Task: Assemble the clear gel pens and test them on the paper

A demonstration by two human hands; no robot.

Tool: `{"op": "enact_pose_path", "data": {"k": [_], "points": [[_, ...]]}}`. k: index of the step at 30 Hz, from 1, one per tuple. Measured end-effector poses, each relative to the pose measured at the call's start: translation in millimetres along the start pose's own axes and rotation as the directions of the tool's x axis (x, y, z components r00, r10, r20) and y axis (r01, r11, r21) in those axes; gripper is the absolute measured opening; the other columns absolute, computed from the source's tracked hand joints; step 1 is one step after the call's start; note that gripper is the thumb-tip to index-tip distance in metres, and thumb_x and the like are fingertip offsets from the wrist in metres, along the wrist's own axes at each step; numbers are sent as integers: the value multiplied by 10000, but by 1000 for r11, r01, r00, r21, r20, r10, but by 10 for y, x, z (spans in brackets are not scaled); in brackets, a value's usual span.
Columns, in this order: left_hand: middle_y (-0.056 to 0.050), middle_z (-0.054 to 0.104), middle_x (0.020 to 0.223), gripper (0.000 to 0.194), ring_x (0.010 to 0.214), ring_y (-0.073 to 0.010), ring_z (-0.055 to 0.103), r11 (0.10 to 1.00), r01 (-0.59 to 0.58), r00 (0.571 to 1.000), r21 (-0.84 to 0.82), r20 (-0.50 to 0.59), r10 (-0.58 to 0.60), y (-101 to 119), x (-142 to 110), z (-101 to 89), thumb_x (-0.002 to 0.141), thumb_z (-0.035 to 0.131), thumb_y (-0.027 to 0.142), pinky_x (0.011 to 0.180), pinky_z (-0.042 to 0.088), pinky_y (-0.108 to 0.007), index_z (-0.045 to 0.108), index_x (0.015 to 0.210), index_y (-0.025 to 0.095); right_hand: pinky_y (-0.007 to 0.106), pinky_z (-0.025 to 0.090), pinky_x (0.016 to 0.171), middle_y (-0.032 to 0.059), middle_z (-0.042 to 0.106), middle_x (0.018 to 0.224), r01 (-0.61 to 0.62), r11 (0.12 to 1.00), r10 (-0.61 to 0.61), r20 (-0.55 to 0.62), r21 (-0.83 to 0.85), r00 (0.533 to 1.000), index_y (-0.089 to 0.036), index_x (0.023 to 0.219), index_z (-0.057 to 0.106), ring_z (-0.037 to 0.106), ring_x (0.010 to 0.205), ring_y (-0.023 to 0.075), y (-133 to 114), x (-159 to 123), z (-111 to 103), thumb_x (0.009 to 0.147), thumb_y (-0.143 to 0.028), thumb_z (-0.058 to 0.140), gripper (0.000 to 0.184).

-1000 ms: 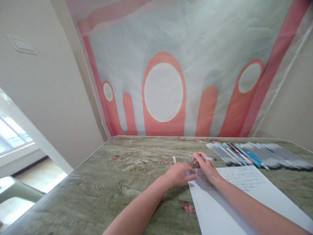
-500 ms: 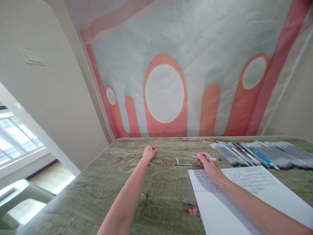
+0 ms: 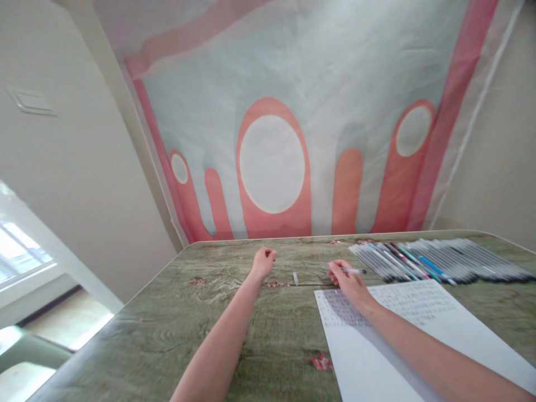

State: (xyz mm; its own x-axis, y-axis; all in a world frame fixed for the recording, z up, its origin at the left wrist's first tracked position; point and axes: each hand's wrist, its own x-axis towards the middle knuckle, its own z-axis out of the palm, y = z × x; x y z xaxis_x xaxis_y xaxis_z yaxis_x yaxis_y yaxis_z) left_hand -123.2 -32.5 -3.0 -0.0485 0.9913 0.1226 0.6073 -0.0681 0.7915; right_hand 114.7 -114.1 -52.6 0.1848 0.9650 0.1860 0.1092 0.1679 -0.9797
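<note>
My right hand [image 3: 347, 279] is closed around a pen [image 3: 355, 271] with a clear barrel and a dark end, held nearly level above the top left of a written sheet of paper [image 3: 389, 340]. My left hand [image 3: 263, 263] is raised a little over the table to the left, its fingers curled together; whether something thin is pinched in them I cannot make out. Between the hands, a small clear piece like a pen cap [image 3: 295, 278] lies on the table. Rows of small handwriting fill the paper's upper part, partly under my right forearm.
A long row of pens [image 3: 452, 262], mostly clear with dark ends and a few coloured, lies at the back right of the wood-patterned table [image 3: 167, 318]. Behind the table's far edge stands a wall with a red and grey mural [image 3: 276, 223]. A pale chair [image 3: 29, 357] is at lower left.
My left hand has lifted slightly and shifted right, towards the small clear piece. My right hand still holds the pen in much the same place. The whole view has turned slightly right.
</note>
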Motion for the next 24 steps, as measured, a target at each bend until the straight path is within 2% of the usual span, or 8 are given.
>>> {"op": "enact_pose_path", "data": {"k": [4,5,6,8,11,15,19,24], "points": [[-12,565,661,197,571,-58,529,949,12,996,-316,83,15,322,-315,541,789,490,315,572,428,-162,544,764,128,269,434,519,18,595,708,55,996,-56,-13,-70,998,-216,850,518,531,578,153,-67,-32,-12,774,-492,404,308],[-1,546,631,180,543,-48,513,828,99,988,-552,156,-14,385,-397,651,739,567,303,552,418,-152,538,728,126,274,436,538,18,592,711,80,992,-82,-19,-97,996,-213,853,518,534,593,156,-96,-48,-15,781,-488,396,309],[13,533,610,178,525,-41,502,691,191,972,-697,231,-35,437,-473,738,688,627,280,533,410,-145,533,717,131,280,437,563,19,588,714,113,986,-117,-25,-126,993,-211,850,521,535,612,160,-130,-67,-17,789,-480,389,306],[14,546,617,192,526,-38,504,482,323,940,-815,337,-60,506,-594,842,632,679,209,510,399,-133,538,739,135,291,435,633,23,585,737,195,965,-203,-30,-178,979,-208,842,530,539,671,167,-206,-111,-15,804,-452,386,285],[-9,598,698,209,556,-43,532,336,397,916,-854,393,-84,534,-694,858,635,668,131,499,401,-127,542,801,140,304,419,731,34,587,826,311,926,-325,-32,-214,945,-211,890,535,538,781,178,-313,-188,2,812,-398,402,242],[-17,615,737,200,569,-43,552,229,426,904,-875,420,-75,498,-731,797,660,643,90,516,426,-127,531,819,138,318,410,785,54,570,918,434,872,-435,50,-227,899,-217,955,529,524,865,193,-411,-290,26,815,-344,404,226],[3,601,696,183,570,-43,565,171,442,897,-880,438,-64,470,-751,776,679,636,95,527,445,-124,527,819,140,333,407,809,58,564,957,510,828,-492,134,-234,860,-234,953,532,520,894,202,-442,-353,38,820,-325,381,220],[1,617,759,179,583,-45,583,162,470,883,-868,461,-89,490,-781,767,690,637,123,531,460,-126,530,831,150,316,418,779,55,572,887,511,820,-499,117,-256,859,-228,928,525,529,851,197,-412,-362,44,816,-317,389,198]]}}
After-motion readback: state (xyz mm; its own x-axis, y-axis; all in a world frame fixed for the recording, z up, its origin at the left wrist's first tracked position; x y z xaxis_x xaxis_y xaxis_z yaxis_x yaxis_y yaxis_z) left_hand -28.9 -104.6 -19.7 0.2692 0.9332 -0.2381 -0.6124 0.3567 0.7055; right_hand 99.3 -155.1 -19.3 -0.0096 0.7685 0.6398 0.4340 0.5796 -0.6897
